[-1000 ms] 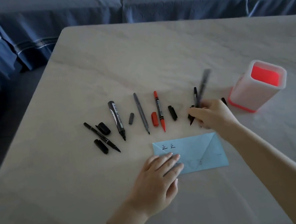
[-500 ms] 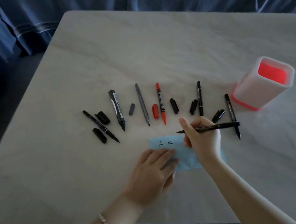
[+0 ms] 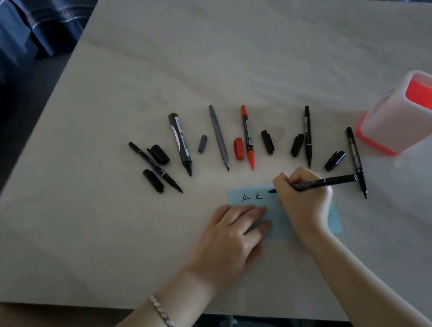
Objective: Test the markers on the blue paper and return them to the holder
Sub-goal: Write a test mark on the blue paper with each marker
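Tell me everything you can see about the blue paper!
The blue paper is a small, light blue sheet lying flat on the table. Two black characters are written near its top left. The left hand presses on it, and the right hand rests on it, holding a black marker with its tip at the paper.

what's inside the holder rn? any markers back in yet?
The holder shows only its red-orange interior through the open top; no marker sticks out. Its bottom is hidden by the wall. Six markers lie on the table; the right hand holds a seventh, a black marker.
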Available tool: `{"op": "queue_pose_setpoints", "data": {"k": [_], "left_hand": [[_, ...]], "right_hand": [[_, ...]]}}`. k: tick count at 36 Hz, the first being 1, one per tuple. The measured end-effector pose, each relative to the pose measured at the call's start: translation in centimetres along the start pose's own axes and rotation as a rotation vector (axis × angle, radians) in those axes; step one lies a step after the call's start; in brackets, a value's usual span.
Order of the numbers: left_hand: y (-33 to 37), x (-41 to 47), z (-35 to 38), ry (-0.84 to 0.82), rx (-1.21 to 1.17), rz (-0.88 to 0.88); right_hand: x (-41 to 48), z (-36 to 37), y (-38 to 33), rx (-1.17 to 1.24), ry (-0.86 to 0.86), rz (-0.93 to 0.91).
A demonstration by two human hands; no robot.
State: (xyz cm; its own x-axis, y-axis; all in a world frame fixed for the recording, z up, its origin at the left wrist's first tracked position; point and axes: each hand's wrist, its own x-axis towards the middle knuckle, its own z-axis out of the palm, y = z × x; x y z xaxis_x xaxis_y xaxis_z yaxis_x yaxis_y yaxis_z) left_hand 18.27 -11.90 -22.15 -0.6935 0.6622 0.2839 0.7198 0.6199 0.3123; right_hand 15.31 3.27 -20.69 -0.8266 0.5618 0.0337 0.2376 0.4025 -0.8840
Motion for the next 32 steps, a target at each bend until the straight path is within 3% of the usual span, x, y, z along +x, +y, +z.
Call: {"op": "queue_pose_setpoints", "data": {"k": [32], "left_hand": [[-0.10,0.03,0.06,0.005,-0.007,-0.008]], "right_hand": [[0.07,0.20,0.64,0.000,0.008,-0.055]]}}
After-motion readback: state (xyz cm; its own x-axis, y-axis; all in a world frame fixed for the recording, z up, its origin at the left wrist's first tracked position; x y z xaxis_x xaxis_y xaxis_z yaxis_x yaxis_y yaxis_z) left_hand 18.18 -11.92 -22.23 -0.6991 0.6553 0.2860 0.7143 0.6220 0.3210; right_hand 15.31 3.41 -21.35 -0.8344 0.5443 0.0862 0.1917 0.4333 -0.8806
